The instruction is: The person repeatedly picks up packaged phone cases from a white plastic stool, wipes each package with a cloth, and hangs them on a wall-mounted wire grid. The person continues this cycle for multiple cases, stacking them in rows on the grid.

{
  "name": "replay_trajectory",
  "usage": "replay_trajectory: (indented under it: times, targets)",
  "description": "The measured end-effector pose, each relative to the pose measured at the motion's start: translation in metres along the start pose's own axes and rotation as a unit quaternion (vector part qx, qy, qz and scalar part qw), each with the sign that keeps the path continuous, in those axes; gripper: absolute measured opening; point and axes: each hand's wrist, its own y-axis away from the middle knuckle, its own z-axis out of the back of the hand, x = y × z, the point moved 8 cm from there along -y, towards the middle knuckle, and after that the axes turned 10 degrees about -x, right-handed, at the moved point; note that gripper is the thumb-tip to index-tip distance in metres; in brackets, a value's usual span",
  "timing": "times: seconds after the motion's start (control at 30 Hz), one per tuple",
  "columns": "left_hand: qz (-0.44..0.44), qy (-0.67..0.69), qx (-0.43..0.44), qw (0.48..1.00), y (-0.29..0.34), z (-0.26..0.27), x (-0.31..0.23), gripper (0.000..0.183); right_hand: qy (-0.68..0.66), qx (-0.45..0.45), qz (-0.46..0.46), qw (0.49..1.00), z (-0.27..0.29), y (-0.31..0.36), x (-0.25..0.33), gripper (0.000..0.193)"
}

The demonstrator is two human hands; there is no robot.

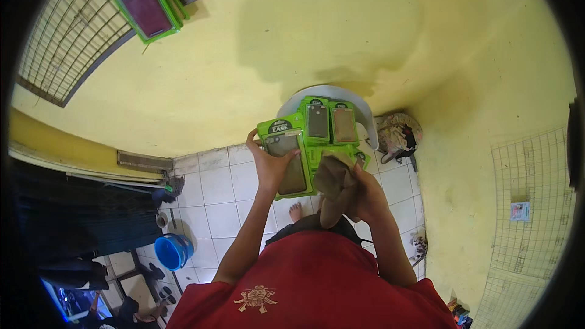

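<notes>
My left hand grips a green packaged phone case by its left edge, thumb across the front. The case inside is dark grey behind a clear window. In my right hand is a bunched greyish-brown cloth, held just right of the package. Beyond my hands, more green phone case packages lie on a white chair, one showing a dark case and another a reddish case. The cloth covers part of the packages below.
On the yellow wall, a wire rack holds green packages with a maroon case. A patterned bundle sits right of the chair. Left on the tiled floor stands a blue bucket. Another person is at lower left; a wire grid is at right.
</notes>
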Motion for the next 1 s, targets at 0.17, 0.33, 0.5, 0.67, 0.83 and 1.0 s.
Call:
replay_trajectory:
  times: [0.17, 0.33, 0.5, 0.67, 0.83, 1.0]
  targets:
    - [0.136, 0.138, 0.094, 0.977, 0.006, -0.032, 0.036, 0.093, 0.244, -0.126, 0.108, 0.956, 0.054, -0.017, 0.043, 0.037]
    - [0.106, 0.093, 0.151, 0.978, 0.016, -0.057, 0.042, 0.046, 0.600, -0.254, 0.344, 0.676, 0.093, -0.040, 0.136, 0.022]
    - [0.148, 0.088, 0.126, 0.977, 0.027, -0.077, 0.039, 0.036, 0.631, -0.265, 0.355, 0.636, 0.092, -0.072, 0.235, 0.022]
    - [0.175, 0.077, 0.095, 0.977, 0.037, -0.089, 0.036, 0.031, 0.564, -0.200, 0.505, 0.623, 0.072, -0.130, 0.275, 0.019]
    - [0.210, 0.095, 0.066, 0.971, 0.042, -0.092, 0.038, 0.029, 0.704, -0.167, 0.451, 0.522, 0.123, -0.253, 0.223, 0.018]
    - [0.223, 0.112, 0.050, 0.967, 0.035, -0.090, 0.036, 0.027, 0.858, -0.135, 0.217, 0.445, 0.231, -0.312, 0.137, 0.027]
